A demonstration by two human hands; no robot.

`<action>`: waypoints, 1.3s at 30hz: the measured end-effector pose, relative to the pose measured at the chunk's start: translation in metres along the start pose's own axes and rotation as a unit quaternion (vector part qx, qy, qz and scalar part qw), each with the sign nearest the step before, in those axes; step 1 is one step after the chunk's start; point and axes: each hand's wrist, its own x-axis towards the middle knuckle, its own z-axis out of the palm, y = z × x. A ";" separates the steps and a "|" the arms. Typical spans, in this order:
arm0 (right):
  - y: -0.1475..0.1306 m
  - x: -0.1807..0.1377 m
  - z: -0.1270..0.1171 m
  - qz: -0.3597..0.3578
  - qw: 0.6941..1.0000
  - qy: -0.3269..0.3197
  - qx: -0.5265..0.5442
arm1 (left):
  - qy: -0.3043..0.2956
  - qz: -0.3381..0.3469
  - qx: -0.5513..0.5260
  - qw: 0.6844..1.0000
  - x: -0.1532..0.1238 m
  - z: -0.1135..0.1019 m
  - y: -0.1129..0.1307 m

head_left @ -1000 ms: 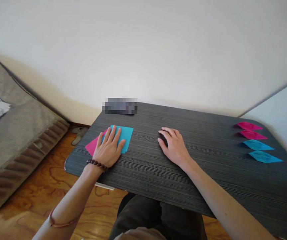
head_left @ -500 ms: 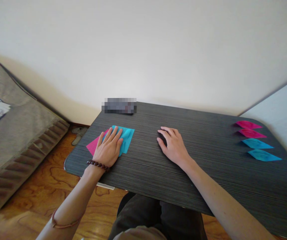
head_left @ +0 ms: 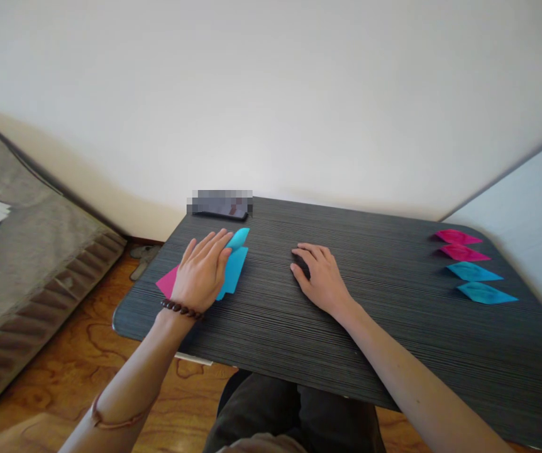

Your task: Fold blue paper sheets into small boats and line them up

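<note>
My left hand (head_left: pixel 201 267) is over a small stack of coloured paper at the left of the table. Its fingers lie close together, and the top blue paper sheet (head_left: pixel 239 238) curls up between thumb and forefinger. Beneath it more blue paper (head_left: pixel 234 272) lies flat, and a pink paper sheet (head_left: pixel 167 283) sticks out on the left. How far the palm presses on the stack is hidden. My right hand (head_left: pixel 320 277) rests on the table in the middle, fingers loosely bent and thumb apart, with nothing in it.
Two pink folded paper boats (head_left: pixel 464 253) and two blue folded paper boats (head_left: pixel 475 272) stand in a column at the right. A phone (head_left: pixel 221 206), partly blurred out, is at the back left of the dark table (head_left: pixel 365 251). Behind is a white wall (head_left: pixel 299 107); left, a sofa (head_left: pixel 30 251).
My left hand's spread fingers have drawn together, and the top blue sheet has bent upward under them. My right hand keeps its pose. The view has shifted slightly.
</note>
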 end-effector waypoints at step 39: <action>0.067 -0.001 -0.040 0.180 0.964 -0.010 0.194 | -0.159 0.138 -0.234 0.949 0.079 0.069 0.092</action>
